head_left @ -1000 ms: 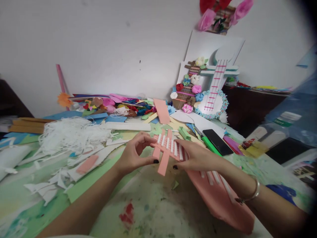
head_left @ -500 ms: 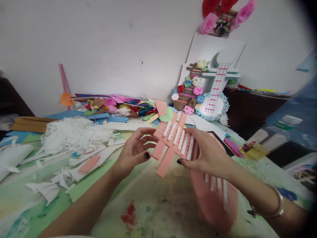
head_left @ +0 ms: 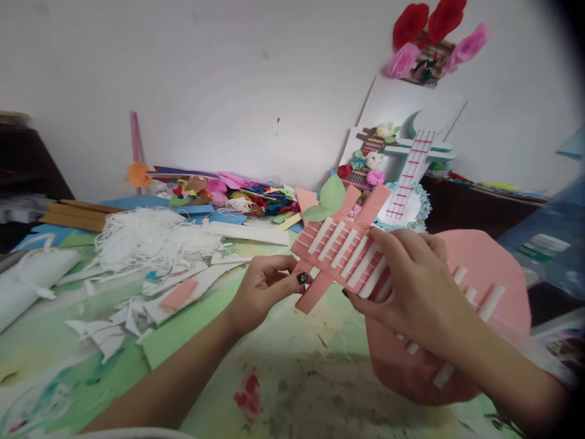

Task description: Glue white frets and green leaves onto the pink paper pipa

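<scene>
Head view: a paint-stained table (head_left: 320,390) stretches beneath the work, and over its near right part is a pink paper guitar (head_left: 498,262). Its long axis runs diagonally, the round body near the right side, the head end pointing left and slightly away. The decorated face is tilted toward the camera, probably so that its details can be seen while handled; whether the body rests on the table is hidden. Beyond, two decorated guitar models lean upright by the wall, perhaps as display pieces. A heap of white string (head_left: 146,244) lies to the left, apart from the guitar. The right hand (head_left: 415,292) grips across the neck, thumb below and fingers over the upper edge, likely bearing the weight. The left hand (head_left: 265,292) is curled at the head end, thumb by a lower crosspiece (head_left: 315,292); whether it pinches, I cannot tell. White strips (head_left: 329,244) lie across the neck; smallest, green leaves (head_left: 332,194) sit beside the crosspieces.
</scene>
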`<state>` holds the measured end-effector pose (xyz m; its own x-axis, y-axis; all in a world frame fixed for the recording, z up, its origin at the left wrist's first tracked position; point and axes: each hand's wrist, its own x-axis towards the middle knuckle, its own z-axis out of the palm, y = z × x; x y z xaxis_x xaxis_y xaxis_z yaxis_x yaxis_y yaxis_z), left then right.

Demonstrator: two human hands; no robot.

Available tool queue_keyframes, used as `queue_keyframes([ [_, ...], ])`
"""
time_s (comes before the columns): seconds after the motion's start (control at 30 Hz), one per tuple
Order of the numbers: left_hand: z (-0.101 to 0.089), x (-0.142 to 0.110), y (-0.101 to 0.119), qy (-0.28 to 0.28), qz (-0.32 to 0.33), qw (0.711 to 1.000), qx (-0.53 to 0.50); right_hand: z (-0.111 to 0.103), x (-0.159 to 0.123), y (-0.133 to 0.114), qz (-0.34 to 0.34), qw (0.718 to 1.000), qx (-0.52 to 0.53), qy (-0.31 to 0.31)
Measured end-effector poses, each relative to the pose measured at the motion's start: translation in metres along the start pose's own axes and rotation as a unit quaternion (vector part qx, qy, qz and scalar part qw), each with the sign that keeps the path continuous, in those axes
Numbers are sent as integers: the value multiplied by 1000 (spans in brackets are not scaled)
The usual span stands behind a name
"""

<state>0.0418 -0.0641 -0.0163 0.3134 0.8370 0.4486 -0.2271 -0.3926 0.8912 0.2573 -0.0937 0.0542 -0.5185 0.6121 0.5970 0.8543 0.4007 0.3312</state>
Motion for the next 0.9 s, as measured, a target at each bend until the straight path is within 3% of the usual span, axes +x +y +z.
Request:
queue_keyframes([
  [0.9, -2, -1, -7, -10, -4, 1000, -18, -6, 0, -2, -27, 998, -52, 1],
])
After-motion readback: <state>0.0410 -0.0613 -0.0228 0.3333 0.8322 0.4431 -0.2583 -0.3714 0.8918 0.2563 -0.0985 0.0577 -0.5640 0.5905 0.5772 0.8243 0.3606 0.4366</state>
